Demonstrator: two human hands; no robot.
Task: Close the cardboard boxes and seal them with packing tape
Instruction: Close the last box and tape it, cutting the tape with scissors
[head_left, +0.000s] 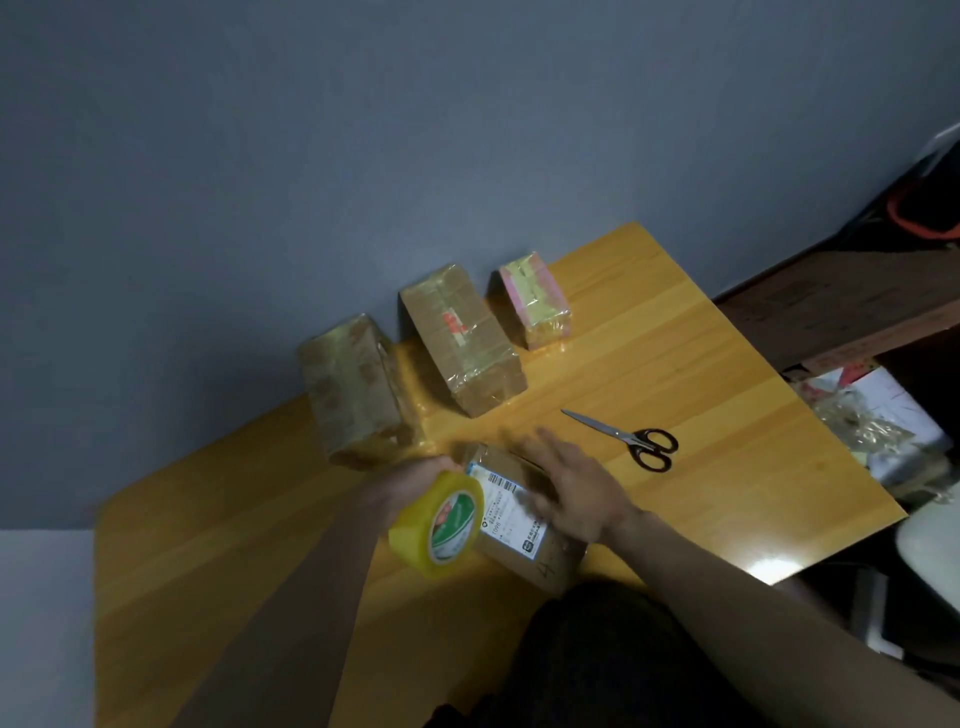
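box (524, 525) long axis near-far | R hand (566, 488) flat on top | L hand (415, 480) w/ tape roll (439, 525)

Two bare forearms here, no sleeves showing, left hand (415, 475), right hand (574, 491), and a dark garment (597, 654) below.

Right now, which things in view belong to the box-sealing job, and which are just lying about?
Belong to the job:
- labelled cardboard box, under the right hand
- yellow tape roll, held by the left hand
- scissors
- three taped boxes: left, middle, pink-edged

Lying about:
- clutter beside the table
- brown carton
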